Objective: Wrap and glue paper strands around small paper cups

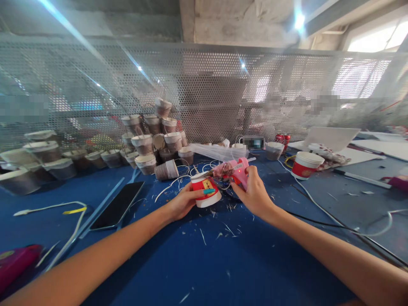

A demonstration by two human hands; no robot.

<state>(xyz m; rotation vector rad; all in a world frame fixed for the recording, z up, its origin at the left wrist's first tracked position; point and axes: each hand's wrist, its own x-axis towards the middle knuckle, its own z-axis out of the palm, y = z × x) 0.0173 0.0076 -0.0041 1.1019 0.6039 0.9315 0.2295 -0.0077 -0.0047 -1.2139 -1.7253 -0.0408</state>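
My left hand (185, 200) is wrapped round a red and white paper cup (200, 185), which is tilted a little above the blue table (204, 255). A teal nail shows on the thumb across the cup's side. In my right hand (255, 193) is a pink hot glue gun (237, 171) with a small red light lit. Its nozzle points left and lies at the cup's upper rim; whether it touches I cannot tell. White cord pieces (168, 187) lie behind the cup, and white scraps are scattered round it.
Brown-wrapped cups (143, 144) are stacked at the back left, more along the left. A black phone (117, 206) lies left. Another red and white cup (306, 165) stands right, near a white cable (314, 204) and a marker (361, 177). A perforated metal screen (210, 93) closes the back.
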